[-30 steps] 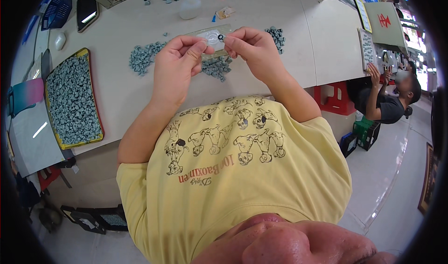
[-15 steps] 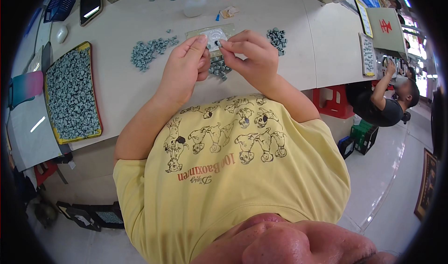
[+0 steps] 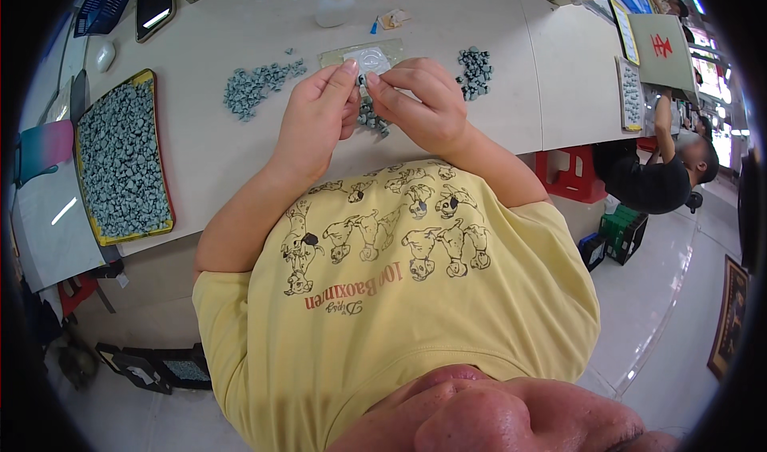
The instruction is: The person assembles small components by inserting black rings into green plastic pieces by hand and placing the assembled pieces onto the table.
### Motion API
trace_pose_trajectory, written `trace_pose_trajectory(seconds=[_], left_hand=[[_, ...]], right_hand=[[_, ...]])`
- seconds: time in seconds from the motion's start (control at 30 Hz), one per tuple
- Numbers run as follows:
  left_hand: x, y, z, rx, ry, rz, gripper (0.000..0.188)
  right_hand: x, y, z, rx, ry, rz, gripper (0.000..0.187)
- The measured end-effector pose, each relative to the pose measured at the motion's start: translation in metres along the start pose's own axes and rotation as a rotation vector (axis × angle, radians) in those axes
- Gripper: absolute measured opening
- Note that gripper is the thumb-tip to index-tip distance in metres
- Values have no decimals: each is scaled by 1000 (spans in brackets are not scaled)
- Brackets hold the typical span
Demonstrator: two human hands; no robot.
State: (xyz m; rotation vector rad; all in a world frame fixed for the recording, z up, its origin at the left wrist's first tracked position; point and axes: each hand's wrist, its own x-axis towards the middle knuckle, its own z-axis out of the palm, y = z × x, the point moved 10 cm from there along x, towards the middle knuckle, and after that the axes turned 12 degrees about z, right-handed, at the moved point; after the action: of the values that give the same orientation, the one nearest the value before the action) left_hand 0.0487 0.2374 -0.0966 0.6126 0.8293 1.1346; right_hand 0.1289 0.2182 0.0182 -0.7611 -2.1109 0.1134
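Note:
Over the white table, my left hand [image 3: 319,108] and my right hand [image 3: 423,100] meet fingertip to fingertip. Pinched between them is a small dark and grey-green piece [image 3: 363,79], mostly covered by my fingers, so its exact kind does not show. Thumb and bent index finger of the left hand press together, its other fingers curled in. Thumb and index finger of the right hand close on the piece from the other side. Just beyond the fingertips lies a clear plastic bag with a white label [image 3: 369,57]. Beneath the hands is a pile of grey-green pieces [image 3: 371,119], partly hidden.
Similar loose pieces form a pile at left [image 3: 260,88] and another at right [image 3: 474,72]. A yellow-rimmed tray [image 3: 169,204] full of them stands far left, near a phone [image 3: 156,6]. A translucent container [image 3: 334,8] stands at the back. Another person [image 3: 663,172] sits at right.
My right hand has moved slightly left and nearer to me, bringing its fingertips against those of my left hand. The left hand has barely moved. The other person's arm has shifted.

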Motion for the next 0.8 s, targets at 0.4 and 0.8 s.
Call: trace_pose_trajectory(seconds=[0.4, 0.8], left_hand=[[-9, 26, 0, 377, 86, 362, 31], [6, -4, 0, 546, -46, 64, 34]], right_hand=[[-9, 0, 2, 147, 123, 29, 22], [-12, 92, -14, 66, -364, 480, 14]])
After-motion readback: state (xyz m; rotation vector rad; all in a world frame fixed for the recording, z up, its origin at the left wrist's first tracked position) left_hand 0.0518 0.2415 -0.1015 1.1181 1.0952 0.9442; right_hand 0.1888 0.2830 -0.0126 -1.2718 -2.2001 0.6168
